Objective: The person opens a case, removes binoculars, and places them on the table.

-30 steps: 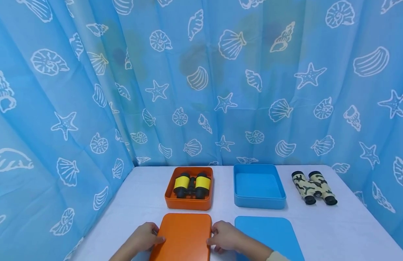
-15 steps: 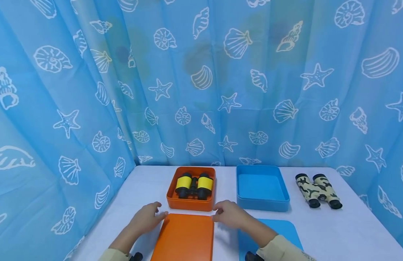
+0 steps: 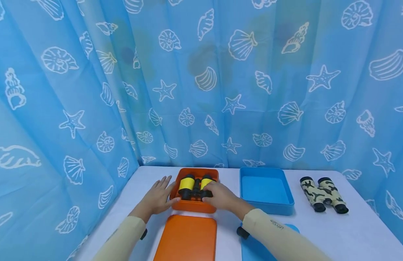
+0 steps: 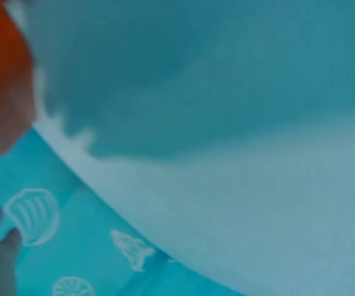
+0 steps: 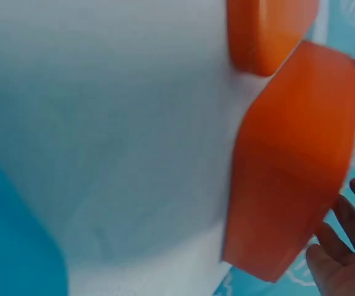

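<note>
Black and yellow binoculars [image 3: 187, 183] lie inside an orange box [image 3: 194, 207] at the back of the white table. My left hand [image 3: 157, 199] is at the box's left side, fingers extended and thumb over the front left corner. From the right, my right hand [image 3: 222, 197] reaches over the rim, its fingers overlapping the right barrel. The right wrist view has those fingers [image 5: 350, 228] spread and slightly bent beside the orange wall. Just in front of the box lies an orange lid [image 3: 186, 237]. Only a few left fingertips [image 4: 10, 240] show in the left wrist view.
To the right stands a blue box [image 3: 266, 207] with a bare floor, its blue lid [image 3: 253, 248] in front, partly under my right forearm. Camouflage binoculars [image 3: 322, 194] lie farther right. A shell-print blue curtain [image 3: 214, 90] encloses the table's back and sides.
Both hands have left the sides of the orange lid and moved forward to the orange box. The right hand now overlaps the binoculars inside. The view has shifted slightly left.
</note>
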`<state>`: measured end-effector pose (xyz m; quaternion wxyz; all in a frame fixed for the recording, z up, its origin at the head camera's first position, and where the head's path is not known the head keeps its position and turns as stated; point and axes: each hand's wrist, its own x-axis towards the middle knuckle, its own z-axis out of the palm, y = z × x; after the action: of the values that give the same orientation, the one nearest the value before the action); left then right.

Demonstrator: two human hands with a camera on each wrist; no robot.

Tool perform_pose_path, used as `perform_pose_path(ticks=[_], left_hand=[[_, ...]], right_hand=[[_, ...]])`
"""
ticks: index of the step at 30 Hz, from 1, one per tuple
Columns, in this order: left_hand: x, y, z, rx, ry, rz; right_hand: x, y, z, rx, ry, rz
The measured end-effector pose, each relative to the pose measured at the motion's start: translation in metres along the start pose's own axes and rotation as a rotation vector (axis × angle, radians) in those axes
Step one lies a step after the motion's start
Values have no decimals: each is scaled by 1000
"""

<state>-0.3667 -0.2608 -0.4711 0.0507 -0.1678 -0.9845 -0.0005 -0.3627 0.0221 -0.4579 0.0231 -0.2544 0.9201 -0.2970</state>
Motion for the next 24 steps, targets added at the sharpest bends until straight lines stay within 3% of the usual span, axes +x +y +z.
perform_pose_path(ticks=[6, 11, 14, 19, 24], left_hand=[[7, -4, 10, 9, -23, -5], [9, 3, 8, -7, -82, 25], [11, 6, 5, -49, -99, -2], [19, 4, 4, -118, -59, -67], [24, 2, 14, -149, -32, -42]], right_hand=[[20, 4, 9, -139, 6, -3], [31, 3, 13, -230, -6, 14], [37, 1, 15, -231, -8, 23], [50, 0, 21, -298, -6, 25], [61, 0, 25, -390, -2, 54]])
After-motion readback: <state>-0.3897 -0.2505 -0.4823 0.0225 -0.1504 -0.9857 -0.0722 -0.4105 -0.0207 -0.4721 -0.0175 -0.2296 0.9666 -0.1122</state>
